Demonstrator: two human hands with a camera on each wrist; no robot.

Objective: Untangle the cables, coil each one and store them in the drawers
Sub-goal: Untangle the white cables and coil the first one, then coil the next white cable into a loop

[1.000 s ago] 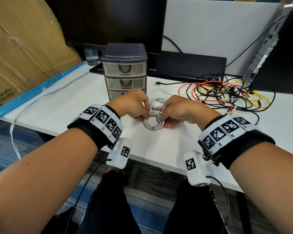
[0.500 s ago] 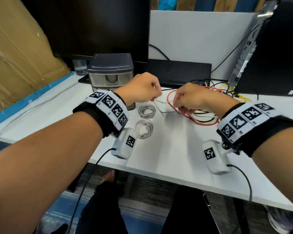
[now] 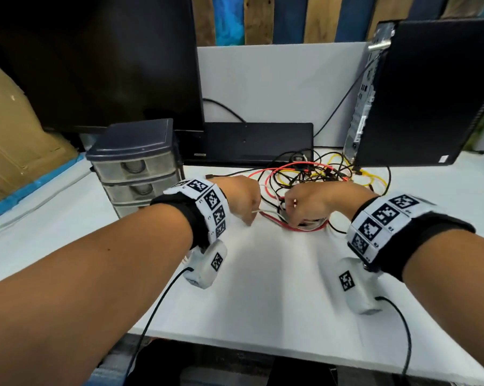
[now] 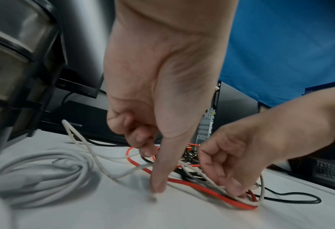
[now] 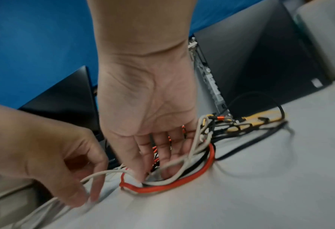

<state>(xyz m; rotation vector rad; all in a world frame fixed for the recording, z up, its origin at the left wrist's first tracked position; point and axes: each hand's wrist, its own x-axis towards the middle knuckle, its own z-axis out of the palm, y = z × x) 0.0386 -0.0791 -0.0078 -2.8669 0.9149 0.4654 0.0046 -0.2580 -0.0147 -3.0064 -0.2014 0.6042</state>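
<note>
Left hand (image 4: 158, 96) pinching white cable (image 4: 104, 168) end at table (image 3: 263, 288); right hand (image 5: 149, 108) fingers half-curled through cable tangle (image 3: 313, 174).

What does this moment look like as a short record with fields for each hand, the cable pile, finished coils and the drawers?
left hand: pinches the white cable near its end, low over the table
right hand: fingers dug into the cable tangle, on white strands beside the red cable
finished coils: one white coil lies on the table, left of the hands
drawer unit: all visible drawers shut
</note>
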